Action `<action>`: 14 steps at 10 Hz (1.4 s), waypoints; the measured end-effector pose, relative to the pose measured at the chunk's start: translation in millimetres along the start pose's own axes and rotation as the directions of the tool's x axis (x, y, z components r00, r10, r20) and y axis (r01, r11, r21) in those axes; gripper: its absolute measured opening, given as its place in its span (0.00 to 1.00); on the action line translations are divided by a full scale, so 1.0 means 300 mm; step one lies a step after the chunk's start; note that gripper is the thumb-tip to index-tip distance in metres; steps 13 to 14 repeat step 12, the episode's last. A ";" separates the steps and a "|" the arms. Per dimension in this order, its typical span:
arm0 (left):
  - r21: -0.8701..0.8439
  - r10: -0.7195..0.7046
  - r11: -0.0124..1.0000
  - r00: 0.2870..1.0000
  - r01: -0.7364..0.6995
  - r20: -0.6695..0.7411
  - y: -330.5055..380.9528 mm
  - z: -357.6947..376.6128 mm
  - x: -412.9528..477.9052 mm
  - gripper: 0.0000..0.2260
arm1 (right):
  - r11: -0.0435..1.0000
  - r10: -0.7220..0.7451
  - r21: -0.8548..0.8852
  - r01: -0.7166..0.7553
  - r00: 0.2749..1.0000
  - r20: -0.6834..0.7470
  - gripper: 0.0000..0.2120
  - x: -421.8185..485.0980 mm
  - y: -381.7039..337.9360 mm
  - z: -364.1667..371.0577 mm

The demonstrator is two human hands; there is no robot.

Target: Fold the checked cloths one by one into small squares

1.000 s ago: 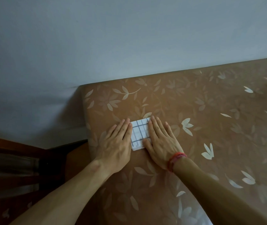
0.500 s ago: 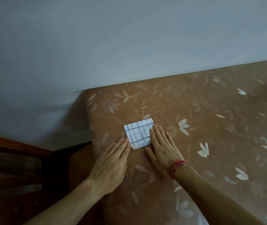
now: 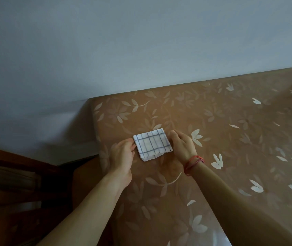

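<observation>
A small folded white cloth with blue checks (image 3: 152,143) lies flat on the brown leaf-patterned tabletop (image 3: 230,139), near its far left corner. My left hand (image 3: 123,157) sits at the cloth's left edge, palm turned inward, its curled fingertips on that edge. My right hand (image 3: 182,146), with a red string bracelet at the wrist, curls its fingers and thumb on the cloth's right edge. The cloth's top face is uncovered, and loose layers show along its near edge.
A pale wall (image 3: 141,41) rises right behind the table's far edge. The table's left edge drops off beside my left hand, with dark wooden furniture (image 3: 17,183) below and to the left. The patterned surface stretches away to the right.
Both hands were pressing flat, first on the cloth and then just below it. They have now lifted, turned on edge and closed in on the cloth's left and right sides.
</observation>
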State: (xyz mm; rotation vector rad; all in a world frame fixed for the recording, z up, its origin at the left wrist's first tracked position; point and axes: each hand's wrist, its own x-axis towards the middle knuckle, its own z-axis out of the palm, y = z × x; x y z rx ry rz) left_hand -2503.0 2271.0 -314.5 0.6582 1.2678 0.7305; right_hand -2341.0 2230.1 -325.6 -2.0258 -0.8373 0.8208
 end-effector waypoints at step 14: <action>0.361 0.148 0.914 0.980 -0.188 0.134 0.000 -0.059 -0.036 0.10 | 0.999 -0.051 -0.007 0.052 0.996 0.070 0.16 -0.027 -0.015 -0.020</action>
